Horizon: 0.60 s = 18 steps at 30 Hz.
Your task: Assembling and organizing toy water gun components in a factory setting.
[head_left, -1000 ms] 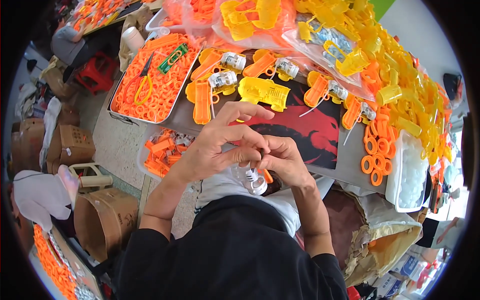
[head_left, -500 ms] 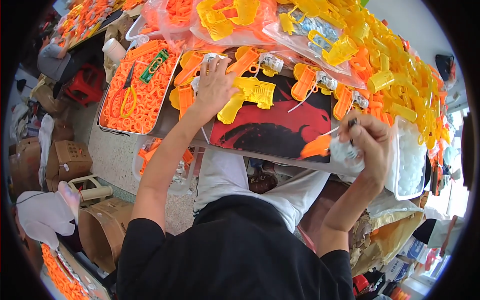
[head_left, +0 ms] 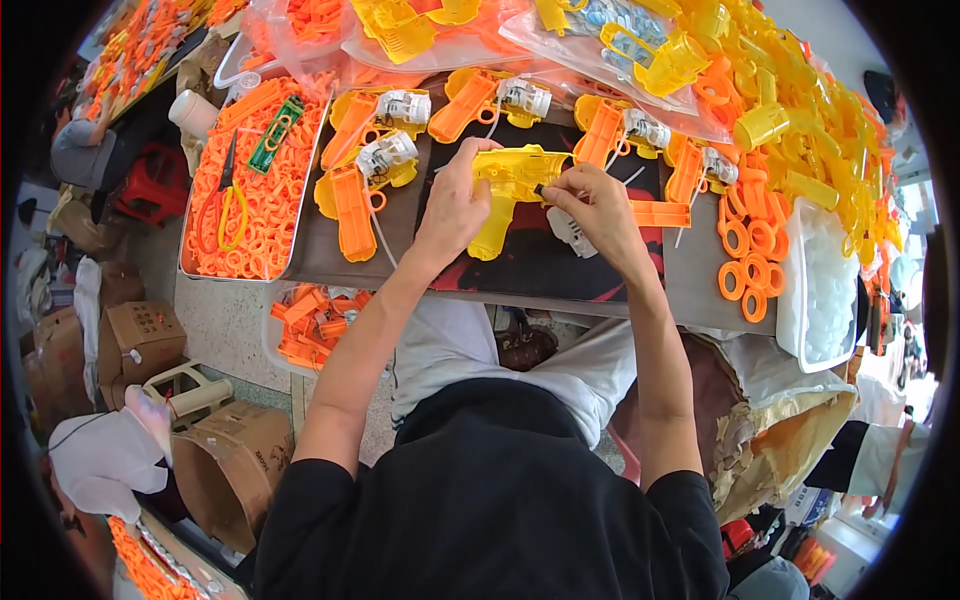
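One yellow shell (head_left: 518, 172), shaped like half of a toy gun, lies between our hands over the mat (head_left: 520, 264) on the table (head_left: 702, 285), straight out from our body at 12 o'clock. We cannot tell whether it rests on the mat or is lifted a little.

Our left hand (head_left: 459, 204) comes at it from the 9 o'clock side, fingers curled and thumb closed on that end of the shell. Our right hand (head_left: 600, 212) reaches in from 4 o'clock, thumb and forefinger pinched almost together on a small dark piece (head_left: 541, 190), right at the shell's edge. Whether that piece touches the plastic we cannot make out.

We judge the step in hand to be fitting the dark piece to the shell. The next move seems to call for a firm left hold and a small, exact push or turn from the right fingertips.

The shell's long axis runs roughly from 9 to 3 o'clock, its barrel end pointing to 3, while its grip slants down toward 7 o'clock. Its hollow inside seems to face up at us.

Partly under our right hand, a white drum (head_left: 571, 234) sits at about 5 o'clock from the shell, and an orange handle (head_left: 662, 213) points to 3 o'clock. Our hand hides where they would join.
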### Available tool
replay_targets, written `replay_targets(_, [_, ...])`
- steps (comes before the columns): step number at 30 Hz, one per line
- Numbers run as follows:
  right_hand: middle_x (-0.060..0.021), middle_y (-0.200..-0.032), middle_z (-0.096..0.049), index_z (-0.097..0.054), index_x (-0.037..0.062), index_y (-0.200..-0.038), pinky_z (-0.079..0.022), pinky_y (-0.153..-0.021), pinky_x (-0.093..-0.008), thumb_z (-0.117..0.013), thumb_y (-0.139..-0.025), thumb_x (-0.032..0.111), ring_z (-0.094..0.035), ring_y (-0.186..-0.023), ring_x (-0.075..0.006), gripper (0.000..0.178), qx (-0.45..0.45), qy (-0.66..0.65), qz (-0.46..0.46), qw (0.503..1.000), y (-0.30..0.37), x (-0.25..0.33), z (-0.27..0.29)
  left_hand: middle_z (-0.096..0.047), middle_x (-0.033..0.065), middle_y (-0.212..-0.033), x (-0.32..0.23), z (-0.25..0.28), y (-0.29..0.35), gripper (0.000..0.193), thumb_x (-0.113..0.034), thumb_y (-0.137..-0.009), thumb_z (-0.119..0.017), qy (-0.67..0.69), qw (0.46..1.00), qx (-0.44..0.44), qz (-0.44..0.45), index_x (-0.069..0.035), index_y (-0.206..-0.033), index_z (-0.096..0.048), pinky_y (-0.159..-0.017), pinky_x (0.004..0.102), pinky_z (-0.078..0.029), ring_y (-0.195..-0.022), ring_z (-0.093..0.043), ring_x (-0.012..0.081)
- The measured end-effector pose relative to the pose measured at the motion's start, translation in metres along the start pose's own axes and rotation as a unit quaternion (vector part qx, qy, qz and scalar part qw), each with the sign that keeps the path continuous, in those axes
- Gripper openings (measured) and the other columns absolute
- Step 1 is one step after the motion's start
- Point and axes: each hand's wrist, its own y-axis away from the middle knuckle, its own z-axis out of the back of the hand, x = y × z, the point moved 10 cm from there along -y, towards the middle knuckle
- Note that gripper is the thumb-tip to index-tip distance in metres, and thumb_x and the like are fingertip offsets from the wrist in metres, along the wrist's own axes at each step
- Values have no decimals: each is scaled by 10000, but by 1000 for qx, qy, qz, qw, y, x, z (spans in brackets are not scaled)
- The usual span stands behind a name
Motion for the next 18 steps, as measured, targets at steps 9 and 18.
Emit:
replay_targets(9, [-86, -875, -657, -737, -39, -928, -479, -679, -324, -754, -881, 136, -612, -737, -179, 182, -26, -3, 30, 999, 9, 7, 3, -639, 223, -1080, -37, -3, -2, 384, 115, -858, -520, -84, 992, -16, -93, -31, -1213, -520, -834, 489, -521, -988, -654, 443])
replay_targets(18, [-105, -823, -642, -724, -55, -880, -468, -648, -347, -776, -850, 162, -607, -708, -180, 226, -34, 90, 12, 995, 6, 15, 3, -624, 219, -1109, -61, -16, 3, 381, 119, -878, -504, -117, 991, 8, -69, -32, -1227, -524, -862, 487, -513, -1035, -639, 442])
